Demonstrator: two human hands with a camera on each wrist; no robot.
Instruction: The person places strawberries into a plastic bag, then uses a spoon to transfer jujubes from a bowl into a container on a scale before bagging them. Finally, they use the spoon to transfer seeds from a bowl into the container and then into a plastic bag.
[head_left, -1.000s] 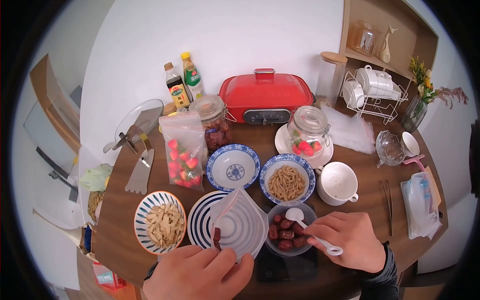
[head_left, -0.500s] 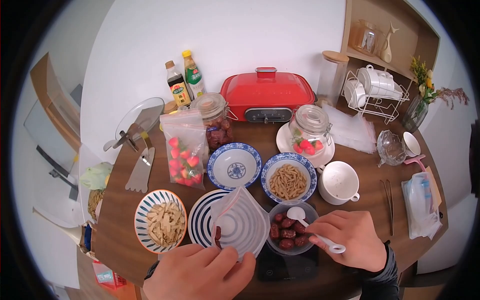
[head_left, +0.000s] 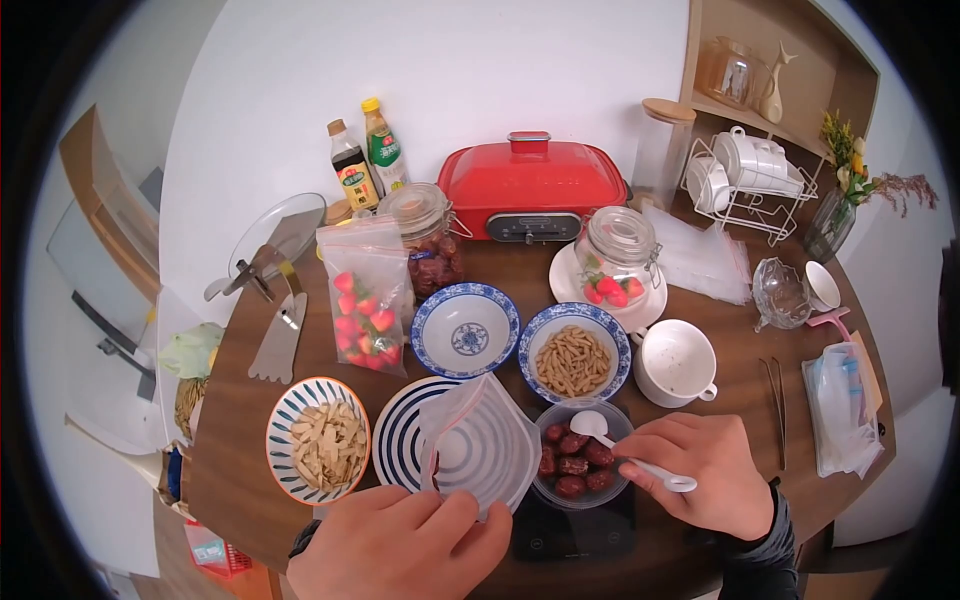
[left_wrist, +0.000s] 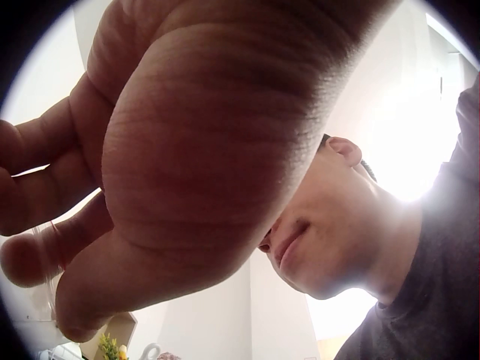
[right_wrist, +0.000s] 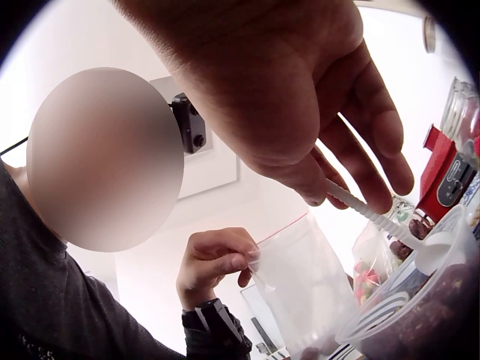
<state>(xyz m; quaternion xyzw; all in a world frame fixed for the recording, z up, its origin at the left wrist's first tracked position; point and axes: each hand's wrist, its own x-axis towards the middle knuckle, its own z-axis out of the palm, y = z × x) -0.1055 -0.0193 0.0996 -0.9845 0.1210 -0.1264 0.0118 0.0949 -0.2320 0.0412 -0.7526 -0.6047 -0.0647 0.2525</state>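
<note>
"Where's the spoon?"

"The white spoon (head_left: 588, 425) is over the clear tub (head_left: 580, 503) of dark red dates (head_left: 572, 466). Whether its bowl touches them, I can't tell."

"And the grip on it?"

"The right hand (head_left: 695, 470) pinches the handle between thumb and forefinger; the other fingers reach out loosely beyond it."

"The left hand (head_left: 400, 545)?"

"Thumb and finger are closed on the top edge of a clear zip bag (head_left: 478, 425), beside its red seal line. The bag stands over a blue-striped plate (head_left: 392, 440), just beside the tub."

"Anything readable nearby?"

"Under the tub there's a black slab (head_left: 575, 540) with tiny pale marks, too faint to read."

"Further out?"

"Two blue-and-white bowls: one (head_left: 465, 300) beyond the bag, the other (head_left: 574, 315) beyond the tub, with thin tan pieces inside. Then a bag of strawberries (head_left: 365, 320) and a clip-top jar (head_left: 436, 262) of dark red fruit."

"Labels?"

"At the back, a dark bottle (head_left: 355, 180) has a yellow label and its yellow-capped neighbour (head_left: 387, 150) a green one, both in Chinese characters too small to read surely. The red cooker's (head_left: 540, 185) front panel carries small marks, also illegible."
</note>
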